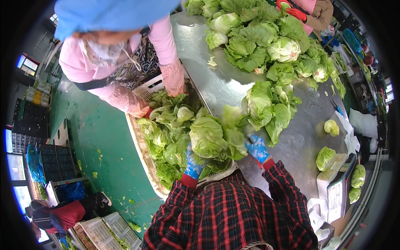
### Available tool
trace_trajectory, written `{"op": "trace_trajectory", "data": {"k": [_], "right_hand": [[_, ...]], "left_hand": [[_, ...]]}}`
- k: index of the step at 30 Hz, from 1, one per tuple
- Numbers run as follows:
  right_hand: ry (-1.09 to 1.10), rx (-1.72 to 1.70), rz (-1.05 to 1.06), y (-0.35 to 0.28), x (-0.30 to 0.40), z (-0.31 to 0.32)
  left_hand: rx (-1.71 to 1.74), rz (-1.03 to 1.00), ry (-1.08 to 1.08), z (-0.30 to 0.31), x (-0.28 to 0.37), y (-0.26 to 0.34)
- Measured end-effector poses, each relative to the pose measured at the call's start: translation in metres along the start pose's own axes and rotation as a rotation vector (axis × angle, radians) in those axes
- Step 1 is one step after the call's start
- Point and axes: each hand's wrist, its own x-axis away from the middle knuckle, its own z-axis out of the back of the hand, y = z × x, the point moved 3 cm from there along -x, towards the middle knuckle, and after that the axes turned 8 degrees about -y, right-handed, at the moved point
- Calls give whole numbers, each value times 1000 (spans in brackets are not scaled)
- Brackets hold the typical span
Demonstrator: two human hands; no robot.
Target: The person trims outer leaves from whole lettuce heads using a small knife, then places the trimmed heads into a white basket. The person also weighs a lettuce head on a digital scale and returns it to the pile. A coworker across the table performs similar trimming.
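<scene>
My left hand [194, 165], in a blue flowered glove, holds a pale green head of lettuce [208, 137] from below and its near side. The lettuce is above the near end of a plastic crate [144, 153] filled with lettuce. My right hand [257, 149], gloved alike, is to the right of the head, over the metal table's edge. Its fingers are curled around a small dark tool [250, 139], perhaps a knife; blur hides its shape. Between the hands, a loose outer leaf [234, 132] is blurred and partly touches the head.
Lettuce heads [259, 40] are heaped on the metal table [215, 90]. Across the crate, a person in pink sleeves [173, 75] reaches into it. Red-gloved hands [295, 13] work at the far side. A scale [336, 197] stands at right, near a blue-handled tool [338, 108].
</scene>
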Motion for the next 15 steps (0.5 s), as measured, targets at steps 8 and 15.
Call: {"op": "trace_trajectory", "data": {"k": [8,15], "right_hand": [[-76,163,-95,-13,20,-5],[226,-706,135,-149,5,37]], "left_hand": [[401,17,-135,110,5,-3],[-143,204,-289,42,3,21]]}}
